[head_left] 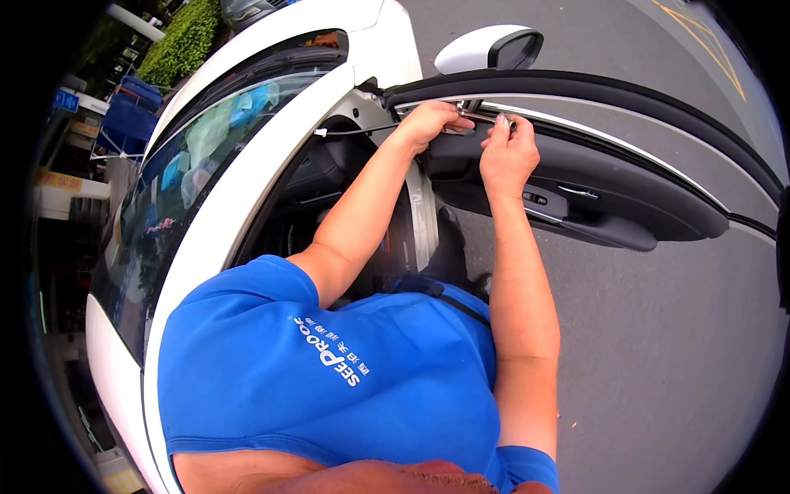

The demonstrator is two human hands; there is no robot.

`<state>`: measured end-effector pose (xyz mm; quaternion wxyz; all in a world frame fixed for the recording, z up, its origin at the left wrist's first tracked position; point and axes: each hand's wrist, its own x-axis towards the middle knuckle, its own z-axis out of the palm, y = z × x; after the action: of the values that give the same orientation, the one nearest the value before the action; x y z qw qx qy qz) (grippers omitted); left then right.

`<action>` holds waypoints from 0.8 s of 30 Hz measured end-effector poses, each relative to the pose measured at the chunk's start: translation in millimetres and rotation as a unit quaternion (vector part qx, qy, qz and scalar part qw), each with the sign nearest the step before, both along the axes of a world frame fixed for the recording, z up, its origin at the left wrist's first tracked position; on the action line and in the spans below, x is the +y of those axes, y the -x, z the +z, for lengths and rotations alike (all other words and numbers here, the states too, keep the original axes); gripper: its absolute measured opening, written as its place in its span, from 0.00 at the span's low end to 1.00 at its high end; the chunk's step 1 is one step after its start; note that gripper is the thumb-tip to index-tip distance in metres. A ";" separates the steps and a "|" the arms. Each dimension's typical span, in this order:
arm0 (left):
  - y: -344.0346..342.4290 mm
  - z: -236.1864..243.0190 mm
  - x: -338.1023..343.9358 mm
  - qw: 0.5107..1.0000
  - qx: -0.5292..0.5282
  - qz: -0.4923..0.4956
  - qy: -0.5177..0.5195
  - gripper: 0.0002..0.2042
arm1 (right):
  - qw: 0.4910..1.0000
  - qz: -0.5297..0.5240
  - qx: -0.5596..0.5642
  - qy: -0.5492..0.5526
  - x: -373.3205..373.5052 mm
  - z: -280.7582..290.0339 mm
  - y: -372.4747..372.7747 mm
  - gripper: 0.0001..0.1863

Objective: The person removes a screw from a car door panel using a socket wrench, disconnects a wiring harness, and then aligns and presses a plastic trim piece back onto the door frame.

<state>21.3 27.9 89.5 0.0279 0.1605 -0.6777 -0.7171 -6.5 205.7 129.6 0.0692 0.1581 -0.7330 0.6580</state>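
Grey pavement (666, 346) spreads beneath the open car door (613, 173).

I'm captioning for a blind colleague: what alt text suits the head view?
The left hand and right hand work at a slim metal piece along the upper inside of an open door on a white car. The wearer's blue shirt shows below.

A hand could slip up between the left arm (362, 210) and the right arm (525, 280). The black door (634, 191) blocks the way ahead; the white car body (239, 207) blocks the left.
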 end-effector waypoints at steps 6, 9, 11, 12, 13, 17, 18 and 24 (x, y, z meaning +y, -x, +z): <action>-6.4 10.1 1.2 0.993 0.064 -0.044 -0.086 0.18 | 0.991 -0.052 0.109 -0.057 -15.3 6.1 2.9 0.09; 0.0 5.2 5.3 0.998 0.036 -0.002 -0.056 0.17 | 0.998 -0.041 0.028 -0.036 -10.3 4.7 7.1 0.10; 1.2 -0.4 8.8 0.998 0.020 0.041 -0.039 0.16 | 0.996 0.017 -0.083 0.025 -6.7 13.6 2.6 0.11; 5.4 3.3 17.1 0.998 0.022 0.056 -0.034 0.15 | 0.994 0.003 -0.100 0.035 -4.3 12.9 11.1 0.12; 4.3 3.2 20.4 0.997 0.015 0.069 -0.022 0.15 | 0.992 -0.003 -0.120 0.044 -1.7 12.3 21.0 0.12; 15.1 0.3 36.5 0.989 0.047 0.140 -0.009 0.13 | 0.893 0.063 -0.432 0.106 21.5 -33.7 68.4 0.11; 14.9 -0.3 41.8 0.987 0.038 0.155 0.015 0.13 | 0.876 0.060 -0.466 0.109 20.8 -30.6 73.9 0.11; 13.9 -3.7 28.2 0.990 0.008 0.143 0.003 0.14 | 0.847 0.129 -0.511 0.071 27.2 -27.0 85.1 0.10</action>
<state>7.4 56.1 85.8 0.1361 0.2499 -0.6493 -0.7053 -91.6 232.9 102.7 -0.3895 -0.1126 -0.5887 0.6993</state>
